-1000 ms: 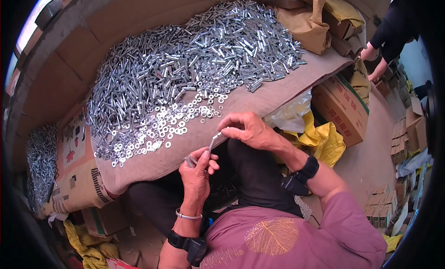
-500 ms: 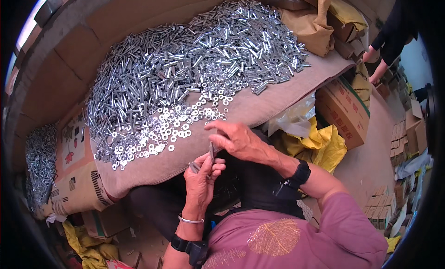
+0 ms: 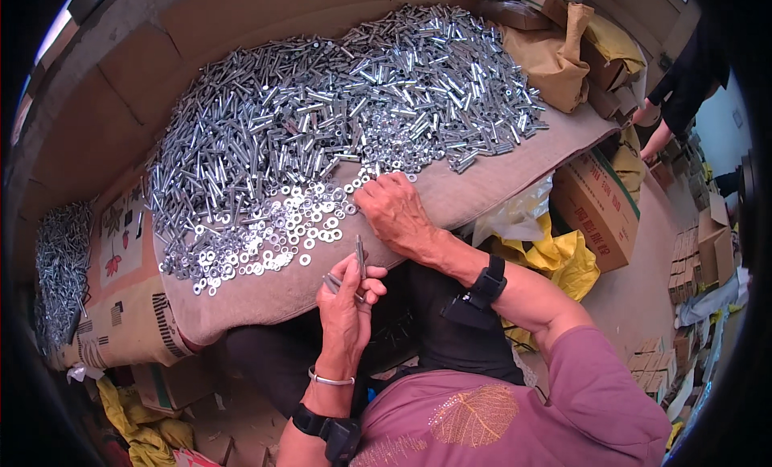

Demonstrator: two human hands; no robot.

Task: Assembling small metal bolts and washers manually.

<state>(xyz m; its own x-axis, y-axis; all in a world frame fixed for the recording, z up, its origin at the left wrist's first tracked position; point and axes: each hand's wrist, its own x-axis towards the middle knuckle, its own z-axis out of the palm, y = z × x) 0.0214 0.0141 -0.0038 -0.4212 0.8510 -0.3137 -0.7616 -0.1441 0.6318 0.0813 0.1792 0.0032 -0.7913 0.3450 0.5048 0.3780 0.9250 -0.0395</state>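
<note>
My left hand (image 3: pixel 344 306) is closed around a few slim metal bolts (image 3: pixel 360 253); one stands up between thumb and fingers, and others stick out beside the thumb. My right hand (image 3: pixel 396 213) rests at the near edge of the pile, its fingers bent down and together over the washers and nuts. The fingertips are partly hidden, so what they pinch cannot be made out. Loose flat washers (image 3: pixel 301 218), shiny and silver, spread left of this hand. Behind them lies a large heap of metal sleeves and bolts (image 3: pixel 338 105).
The parts lie on a brown padded surface (image 3: pixel 450 197). A second heap of metal parts (image 3: pixel 60 266) is at far left. Right of my knees are yellow sacking (image 3: pixel 563 258) and a cardboard carton (image 3: pixel 599 209). A tan sack (image 3: pixel 551 65) stands behind; another person's arm (image 3: pixel 659 137) shows at far right.
My right hand has moved from above the left hand's bolts, forward to the washers and nuts, and its fingers have curled down. My left hand still holds the bolts in nearly the same place.
</note>
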